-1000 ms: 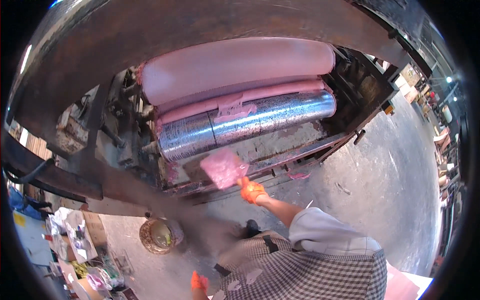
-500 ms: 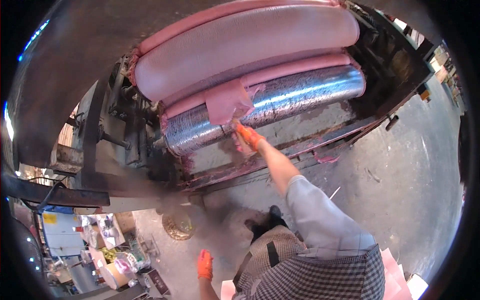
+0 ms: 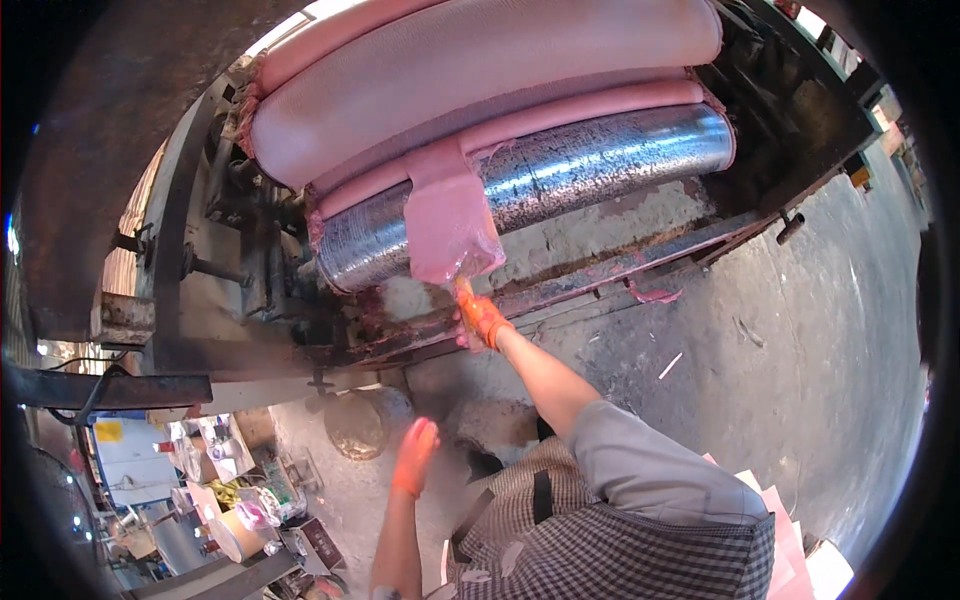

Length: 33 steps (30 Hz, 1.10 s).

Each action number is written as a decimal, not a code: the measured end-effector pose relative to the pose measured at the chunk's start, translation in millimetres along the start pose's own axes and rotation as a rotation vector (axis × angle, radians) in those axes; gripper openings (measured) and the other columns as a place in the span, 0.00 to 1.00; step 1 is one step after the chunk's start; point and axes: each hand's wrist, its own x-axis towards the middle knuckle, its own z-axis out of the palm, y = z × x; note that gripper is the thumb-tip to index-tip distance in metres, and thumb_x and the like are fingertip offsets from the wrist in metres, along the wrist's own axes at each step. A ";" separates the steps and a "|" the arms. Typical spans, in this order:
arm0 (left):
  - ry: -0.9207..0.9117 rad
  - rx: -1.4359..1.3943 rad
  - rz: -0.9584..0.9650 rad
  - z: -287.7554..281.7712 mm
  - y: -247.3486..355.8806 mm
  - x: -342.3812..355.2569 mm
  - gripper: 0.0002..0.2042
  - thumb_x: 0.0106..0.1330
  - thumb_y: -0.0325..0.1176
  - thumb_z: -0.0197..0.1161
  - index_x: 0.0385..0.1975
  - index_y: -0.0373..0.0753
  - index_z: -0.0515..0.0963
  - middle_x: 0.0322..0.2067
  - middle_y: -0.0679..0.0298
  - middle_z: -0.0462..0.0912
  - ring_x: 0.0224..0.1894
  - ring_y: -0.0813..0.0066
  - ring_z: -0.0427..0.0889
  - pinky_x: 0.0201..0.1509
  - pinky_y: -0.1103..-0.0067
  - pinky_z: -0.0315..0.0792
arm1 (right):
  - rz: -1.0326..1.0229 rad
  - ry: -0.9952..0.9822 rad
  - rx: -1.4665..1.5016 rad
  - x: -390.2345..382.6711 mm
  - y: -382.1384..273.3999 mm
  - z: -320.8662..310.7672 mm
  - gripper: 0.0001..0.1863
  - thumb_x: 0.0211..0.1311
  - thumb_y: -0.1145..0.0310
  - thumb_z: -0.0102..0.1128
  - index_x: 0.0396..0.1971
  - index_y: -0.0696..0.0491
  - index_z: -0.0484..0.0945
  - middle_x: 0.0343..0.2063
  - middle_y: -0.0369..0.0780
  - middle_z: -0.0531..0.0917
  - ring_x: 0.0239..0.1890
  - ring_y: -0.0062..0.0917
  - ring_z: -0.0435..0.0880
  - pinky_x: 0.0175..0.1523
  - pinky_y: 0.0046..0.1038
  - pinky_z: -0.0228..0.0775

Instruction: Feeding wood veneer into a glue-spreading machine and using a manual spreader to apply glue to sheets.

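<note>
My right hand (image 3: 478, 318), in an orange glove, is closed round the handle of a scraper (image 3: 462, 286) in front of a steel roller (image 3: 590, 150). A flap of soft pink material (image 3: 448, 215) stretches from a thin pink-covered band (image 3: 620, 100) across the steel roller to the scraper, whose blade is largely hidden by it. Above them lies a large pink-covered roll (image 3: 490, 75). My left hand (image 3: 416, 455), also orange-gloved, is raised below and left of the scraper, holding nothing, its fingers stretched out.
The machine's dark frame (image 3: 175, 280) surrounds the rollers, with a front rail (image 3: 625, 265). A round bucket (image 3: 355, 425) stands below on the concrete floor (image 3: 790, 370). A cluttered bench (image 3: 225, 480) is at lower left, and pink sheets (image 3: 775, 540) lie behind me at lower right.
The scraper has moved up onto the steel roller and then slightly toward me, the pink flap now stretched down with it. My left hand has risen toward the machine.
</note>
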 end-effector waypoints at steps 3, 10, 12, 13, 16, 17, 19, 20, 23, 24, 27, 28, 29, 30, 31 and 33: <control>-0.102 -0.084 -0.105 46.2 91.1 -0.9 0.28 0.68 0.51 0.60 0.62 0.41 0.67 0.52 0.63 0.77 0.46 0.71 0.80 0.53 0.74 0.74 | 0.178 -0.036 0.076 -24.4 1.2 -2.4 0.31 0.61 0.35 0.54 0.34 0.53 0.72 0.21 0.41 0.76 0.17 0.35 0.78 0.23 0.40 0.75; -0.604 -0.302 -0.314 49.6 103.9 42.5 0.23 0.69 0.53 0.57 0.55 0.44 0.72 0.43 0.61 0.83 0.40 0.66 0.85 0.46 0.70 0.80 | 0.122 0.063 0.265 -110.2 31.9 52.9 0.33 0.59 0.33 0.57 0.37 0.53 0.69 0.21 0.42 0.77 0.20 0.37 0.81 0.26 0.43 0.76; -0.787 -0.251 -0.400 35.2 93.8 56.3 0.21 0.69 0.51 0.58 0.51 0.42 0.74 0.41 0.58 0.83 0.39 0.67 0.85 0.44 0.71 0.81 | 0.065 0.147 0.146 -121.9 42.2 53.4 0.33 0.61 0.34 0.53 0.43 0.52 0.67 0.30 0.46 0.79 0.31 0.37 0.83 0.34 0.41 0.77; -0.805 -0.276 -0.468 28.3 98.3 54.6 0.16 0.70 0.48 0.58 0.46 0.43 0.75 0.36 0.62 0.81 0.32 0.73 0.81 0.37 0.75 0.79 | -0.006 0.203 0.061 -124.8 43.3 63.7 0.34 0.62 0.33 0.51 0.45 0.53 0.67 0.35 0.48 0.80 0.37 0.38 0.83 0.40 0.41 0.77; -0.856 -0.364 -0.456 2.7 124.0 56.4 0.13 0.70 0.43 0.59 0.45 0.42 0.74 0.32 0.67 0.76 0.27 0.82 0.73 0.31 0.82 0.71 | -0.258 0.406 -0.723 -148.2 10.7 106.2 0.37 0.64 0.32 0.46 0.47 0.56 0.66 0.42 0.48 0.78 0.47 0.37 0.79 0.53 0.39 0.70; -0.850 -0.357 -0.388 -8.6 135.6 57.3 0.14 0.70 0.43 0.59 0.45 0.40 0.73 0.32 0.66 0.77 0.27 0.83 0.73 0.33 0.83 0.73 | -0.239 0.327 -0.815 -138.9 17.1 102.0 0.39 0.65 0.32 0.43 0.48 0.58 0.68 0.44 0.47 0.78 0.50 0.37 0.76 0.58 0.36 0.64; -0.860 -0.387 -0.376 -25.4 162.3 70.9 0.17 0.70 0.42 0.58 0.53 0.39 0.73 0.29 0.69 0.73 0.26 0.85 0.69 0.30 0.85 0.69 | -0.317 0.208 -0.797 -141.7 7.7 115.1 0.37 0.66 0.32 0.42 0.46 0.58 0.71 0.45 0.48 0.79 0.51 0.36 0.77 0.57 0.34 0.66; -0.814 -0.397 -0.411 -30.5 169.4 78.1 0.17 0.69 0.41 0.60 0.52 0.39 0.73 0.27 0.73 0.71 0.23 0.87 0.68 0.27 0.86 0.66 | -0.228 0.147 -0.700 -147.7 0.9 123.9 0.37 0.67 0.34 0.43 0.45 0.60 0.72 0.46 0.49 0.79 0.53 0.34 0.77 0.59 0.32 0.66; -0.814 -0.335 -0.404 -59.1 171.9 131.9 0.15 0.65 0.45 0.65 0.42 0.41 0.76 0.21 0.79 0.68 0.18 0.88 0.67 0.22 0.86 0.65 | -0.090 0.330 -0.984 -142.0 24.7 128.0 0.50 0.60 0.27 0.43 0.57 0.66 0.68 0.55 0.55 0.76 0.61 0.42 0.74 0.64 0.35 0.63; -0.748 -0.285 -0.317 -70.0 161.7 160.6 0.16 0.65 0.47 0.65 0.41 0.42 0.75 0.21 0.79 0.68 0.18 0.87 0.68 0.22 0.86 0.65 | -0.082 0.353 -0.988 -152.1 29.7 130.9 0.53 0.58 0.26 0.42 0.64 0.64 0.63 0.59 0.55 0.74 0.63 0.45 0.71 0.66 0.37 0.61; -0.584 -0.547 -0.193 -117.5 118.1 244.7 0.22 0.65 0.57 0.59 0.45 0.44 0.76 0.30 0.73 0.81 0.28 0.80 0.76 0.36 0.80 0.72 | 0.023 0.547 -0.956 -175.2 73.4 120.0 0.51 0.60 0.30 0.42 0.67 0.62 0.59 0.60 0.53 0.73 0.63 0.43 0.71 0.67 0.36 0.60; -0.483 -0.570 -0.249 -115.5 126.3 234.9 0.26 0.65 0.61 0.54 0.55 0.50 0.72 0.41 0.75 0.80 0.39 0.78 0.73 0.45 0.75 0.70 | 0.098 0.611 -0.913 -182.6 103.9 98.2 0.49 0.61 0.33 0.40 0.70 0.59 0.55 0.61 0.51 0.72 0.64 0.42 0.71 0.67 0.35 0.61; -0.383 -0.580 -0.296 -112.6 139.4 223.6 0.31 0.66 0.65 0.49 0.65 0.56 0.67 0.53 0.77 0.79 0.51 0.77 0.69 0.54 0.71 0.69 | 0.109 0.684 -0.849 -193.1 141.0 74.8 0.49 0.61 0.33 0.40 0.70 0.59 0.55 0.61 0.51 0.72 0.64 0.42 0.71 0.67 0.35 0.61; -0.300 -0.678 -0.384 -118.6 132.9 231.3 0.34 0.63 0.68 0.48 0.67 0.59 0.65 0.57 0.77 0.76 0.56 0.76 0.66 0.58 0.70 0.66 | 0.081 0.779 -0.841 -204.2 180.7 54.9 0.48 0.62 0.34 0.40 0.70 0.57 0.55 0.61 0.50 0.73 0.63 0.41 0.71 0.67 0.34 0.61; -0.209 -0.768 -0.471 -130.1 121.8 245.0 0.37 0.61 0.71 0.46 0.69 0.61 0.62 0.62 0.76 0.73 0.60 0.75 0.64 0.62 0.70 0.64 | 0.059 0.875 -0.832 -220.6 218.3 38.8 0.47 0.62 0.35 0.39 0.71 0.55 0.54 0.61 0.50 0.73 0.63 0.40 0.72 0.66 0.33 0.61; -1.056 -1.320 -0.827 -179.6 71.0 304.4 0.40 0.58 0.73 0.48 0.68 0.57 0.63 0.63 0.72 0.72 0.65 0.72 0.62 0.65 0.67 0.61 | 0.271 1.027 -0.601 -246.6 268.8 23.0 0.42 0.62 0.39 0.42 0.70 0.52 0.57 0.62 0.48 0.71 0.64 0.39 0.70 0.69 0.32 0.57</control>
